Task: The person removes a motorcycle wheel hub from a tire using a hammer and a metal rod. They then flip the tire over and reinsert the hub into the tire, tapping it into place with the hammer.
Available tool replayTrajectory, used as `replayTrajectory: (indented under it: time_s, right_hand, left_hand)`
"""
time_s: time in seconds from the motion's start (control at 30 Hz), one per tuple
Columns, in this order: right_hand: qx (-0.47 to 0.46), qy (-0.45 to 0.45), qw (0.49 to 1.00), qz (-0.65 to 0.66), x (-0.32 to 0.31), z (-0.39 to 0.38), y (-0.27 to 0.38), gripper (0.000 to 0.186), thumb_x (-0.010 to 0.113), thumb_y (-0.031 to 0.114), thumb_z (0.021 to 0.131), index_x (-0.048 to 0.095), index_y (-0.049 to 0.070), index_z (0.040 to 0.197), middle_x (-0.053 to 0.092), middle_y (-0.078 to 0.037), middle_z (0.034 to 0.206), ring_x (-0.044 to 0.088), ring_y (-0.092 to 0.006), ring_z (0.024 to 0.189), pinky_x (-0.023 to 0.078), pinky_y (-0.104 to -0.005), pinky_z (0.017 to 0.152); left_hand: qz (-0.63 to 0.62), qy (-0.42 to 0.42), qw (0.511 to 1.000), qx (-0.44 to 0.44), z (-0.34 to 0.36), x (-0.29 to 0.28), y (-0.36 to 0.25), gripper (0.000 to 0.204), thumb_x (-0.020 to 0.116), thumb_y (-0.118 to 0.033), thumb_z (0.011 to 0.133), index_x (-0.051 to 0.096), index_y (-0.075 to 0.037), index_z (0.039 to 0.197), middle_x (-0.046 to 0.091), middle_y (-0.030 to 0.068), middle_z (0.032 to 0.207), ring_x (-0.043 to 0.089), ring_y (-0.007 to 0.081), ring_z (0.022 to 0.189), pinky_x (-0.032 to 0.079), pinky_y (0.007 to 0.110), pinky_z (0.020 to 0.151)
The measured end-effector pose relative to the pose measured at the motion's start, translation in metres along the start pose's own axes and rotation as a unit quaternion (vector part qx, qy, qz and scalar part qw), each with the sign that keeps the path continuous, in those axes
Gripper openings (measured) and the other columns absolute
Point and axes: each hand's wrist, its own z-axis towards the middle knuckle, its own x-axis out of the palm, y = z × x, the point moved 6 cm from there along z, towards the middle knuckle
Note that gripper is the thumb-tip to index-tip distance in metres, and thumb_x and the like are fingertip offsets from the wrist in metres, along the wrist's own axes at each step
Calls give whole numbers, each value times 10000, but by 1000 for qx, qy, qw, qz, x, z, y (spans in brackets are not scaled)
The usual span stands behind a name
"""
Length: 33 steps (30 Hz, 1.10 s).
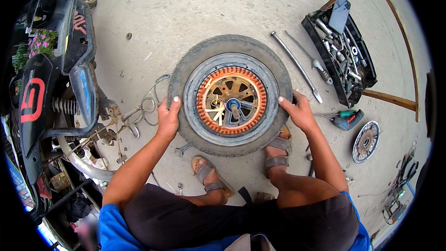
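Between my two hands is a scooter hub-motor wheel (191, 132), its grey-black tyre around a metal rim. The hub is uncovered, and a ring of copper windings (203, 120) shows inside, with several pale wires and a threaded axle (234, 109) at the centre. My left hand (168, 117) grips the tyre's left side, thumb on the sidewall. On the right side, my right hand (299, 111) holds the tyre the same way. The fingers of both hands are partly hidden behind the tyre.
A partly stripped scooter (60, 97) stands at left. At right are a black toolbox (332, 72) with a phone (339, 15) on top, a long metal bar (296, 66), a screwdriver (322, 71), a green-and-red power drill (348, 119) and a round metal cover (365, 142). A wrench (182, 149) lies near my left foot.
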Motion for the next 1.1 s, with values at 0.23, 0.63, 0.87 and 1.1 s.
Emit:
replayTrajectory:
  time_s: [0.23,0.63,0.87,1.1]
  right_hand:
    - [6,-2,1000,-1,0,-1,0,569,760,347,919,634,-107,1237,732,-194,1045,690,-216,966,540,-361,878]
    - [-5,0,1000,2,0,0,-3,602,759,373,916,626,-104,1259,730,-191,1067,688,-224,981,538,-370,889]
    - [14,2,1000,-4,0,-1,-2,608,756,379,917,625,-104,1263,726,-203,1073,687,-235,997,532,-371,910]
    - [2,0,1000,-10,0,-2,1,582,751,355,923,626,-101,1262,728,-192,1079,683,-225,996,530,-366,912]
  left_hand:
    - [-3,1,1000,3,0,1,-1,558,632,-446,1007,597,41,1277,680,99,1178,605,163,1053,470,322,963]
    - [-7,4,1000,1,2,2,2,555,628,-447,1009,597,41,1270,677,96,1174,600,161,1052,467,316,962]
    - [5,9,1000,-4,3,-1,3,551,618,-463,1010,607,34,1247,677,82,1150,590,150,1027,468,314,947]
    - [2,11,1000,5,2,2,-1,527,606,-436,1022,602,38,1253,674,84,1153,591,150,1031,466,312,952]
